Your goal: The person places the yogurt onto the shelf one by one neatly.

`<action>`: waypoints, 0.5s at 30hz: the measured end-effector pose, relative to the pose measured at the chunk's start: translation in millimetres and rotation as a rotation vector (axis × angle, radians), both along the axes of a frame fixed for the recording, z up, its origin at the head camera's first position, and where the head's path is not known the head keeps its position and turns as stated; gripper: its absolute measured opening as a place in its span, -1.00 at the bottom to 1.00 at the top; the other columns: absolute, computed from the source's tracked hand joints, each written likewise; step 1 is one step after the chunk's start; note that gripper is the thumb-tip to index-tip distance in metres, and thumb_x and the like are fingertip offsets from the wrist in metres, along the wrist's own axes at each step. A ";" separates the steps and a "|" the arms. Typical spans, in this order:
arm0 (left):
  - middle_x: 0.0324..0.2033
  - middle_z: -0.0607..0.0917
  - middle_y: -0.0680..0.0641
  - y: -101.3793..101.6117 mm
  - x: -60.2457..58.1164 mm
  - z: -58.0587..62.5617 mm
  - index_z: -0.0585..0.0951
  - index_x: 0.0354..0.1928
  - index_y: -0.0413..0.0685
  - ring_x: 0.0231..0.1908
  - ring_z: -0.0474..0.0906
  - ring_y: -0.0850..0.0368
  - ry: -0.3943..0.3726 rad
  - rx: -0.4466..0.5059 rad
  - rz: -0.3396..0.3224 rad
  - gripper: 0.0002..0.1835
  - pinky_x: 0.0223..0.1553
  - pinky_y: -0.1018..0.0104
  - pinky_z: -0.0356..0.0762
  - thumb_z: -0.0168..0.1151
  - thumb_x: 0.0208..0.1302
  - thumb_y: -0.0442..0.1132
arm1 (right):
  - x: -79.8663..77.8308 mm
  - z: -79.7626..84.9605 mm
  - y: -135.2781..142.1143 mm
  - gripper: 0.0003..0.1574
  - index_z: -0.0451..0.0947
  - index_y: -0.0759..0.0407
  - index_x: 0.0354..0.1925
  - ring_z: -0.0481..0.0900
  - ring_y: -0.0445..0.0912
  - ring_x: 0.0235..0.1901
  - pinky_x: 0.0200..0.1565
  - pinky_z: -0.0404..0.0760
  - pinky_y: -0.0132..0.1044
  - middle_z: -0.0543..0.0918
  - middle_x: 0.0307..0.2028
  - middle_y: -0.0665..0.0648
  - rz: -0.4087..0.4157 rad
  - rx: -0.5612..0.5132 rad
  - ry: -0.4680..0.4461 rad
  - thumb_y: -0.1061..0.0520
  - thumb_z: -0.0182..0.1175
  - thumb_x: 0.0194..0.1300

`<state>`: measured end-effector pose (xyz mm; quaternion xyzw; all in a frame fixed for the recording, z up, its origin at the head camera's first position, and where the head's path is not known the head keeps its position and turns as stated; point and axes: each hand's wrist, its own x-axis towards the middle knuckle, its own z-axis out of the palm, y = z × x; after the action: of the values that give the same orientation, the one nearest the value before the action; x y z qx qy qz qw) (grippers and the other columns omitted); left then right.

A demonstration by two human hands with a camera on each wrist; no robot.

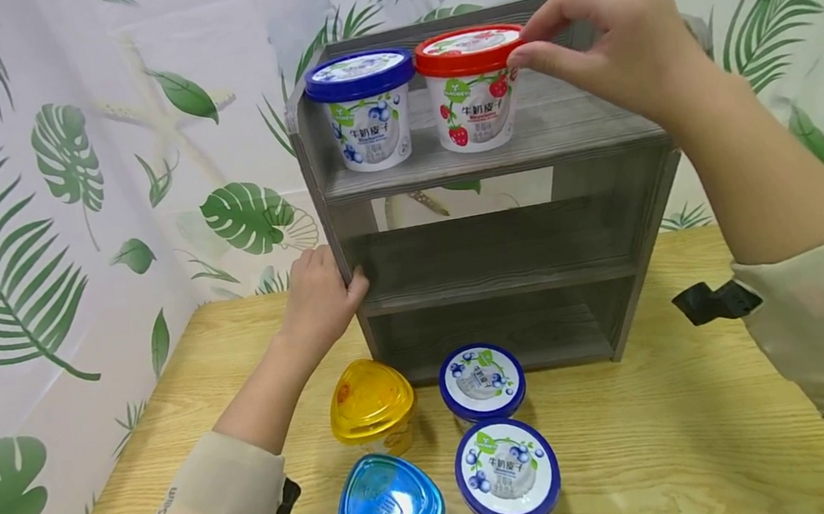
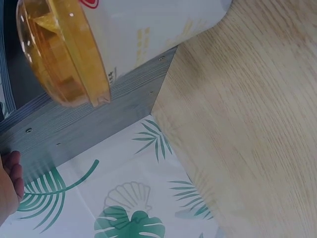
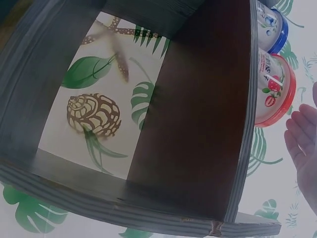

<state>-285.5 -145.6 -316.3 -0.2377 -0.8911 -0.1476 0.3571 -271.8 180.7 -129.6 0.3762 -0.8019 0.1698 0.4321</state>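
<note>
A small grey wooden shelf [image 1: 490, 282] stands on the table against the backdrop. On its top board sit a blue-lidded blueberry tub [image 1: 370, 123] and, to the right, a red-lidded strawberry tub [image 1: 475, 112], both upright. My right hand [image 1: 619, 47] is at the right edge of the red lid, thumb and forefinger tips close to the rim; the right wrist view shows its other fingers extended beside the tub. With my left hand [image 1: 321, 296] I hold the shelf's left side panel, thumb over the front edge and fingers along the outer face.
In front of the shelf stand two more blueberry tubs [image 1: 481, 379], a yellow-lidded cup [image 1: 371, 404] and a cup with a shiny blue triangular lid [image 1: 389, 506]. A leaf-printed cloth [image 1: 222, 168] hangs behind and left of the wooden table [image 1: 701, 427].
</note>
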 end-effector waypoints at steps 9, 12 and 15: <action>-0.51 0.53 -0.26 -0.8 -0.6 0.0 0.47 -0.31 -0.35 -0.37 0.44 -0.20 -0.018 0.002 0.006 -0.75 -0.27 0.00 0.34 0.08 0.16 -0.22 | 13.1 -3.4 -4.4 -0.72 0.61 0.45 -0.29 0.53 0.08 -0.27 -0.09 0.26 -0.71 0.67 -0.31 0.33 0.068 0.036 0.071 0.28 0.38 0.03; -0.51 0.53 -0.25 -0.7 -0.6 0.1 0.47 -0.30 -0.35 -0.37 0.44 -0.20 -0.022 -0.001 0.004 -0.75 -0.27 0.00 0.34 0.08 0.16 -0.22 | 16.5 -6.3 -5.9 -0.72 0.62 0.43 -0.31 0.56 0.09 -0.27 -0.09 0.27 -0.70 0.68 -0.33 0.31 0.100 0.040 0.089 0.25 0.40 0.01; -0.52 0.52 -0.24 -0.4 -0.3 0.7 0.47 -0.31 -0.35 -0.38 0.44 -0.19 -0.025 0.000 0.003 -0.75 -0.27 0.00 0.34 0.08 0.16 -0.22 | 19.9 -9.6 -6.5 -0.53 0.63 0.41 -0.32 0.57 0.07 -0.29 -0.09 0.29 -0.70 0.69 -0.35 0.29 0.138 0.022 0.092 -0.04 0.30 0.15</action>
<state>-285.8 -146.0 -315.6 -0.2347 -0.8958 -0.1500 0.3463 -251.8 174.2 -139.2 0.4428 -0.7552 0.1729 0.4514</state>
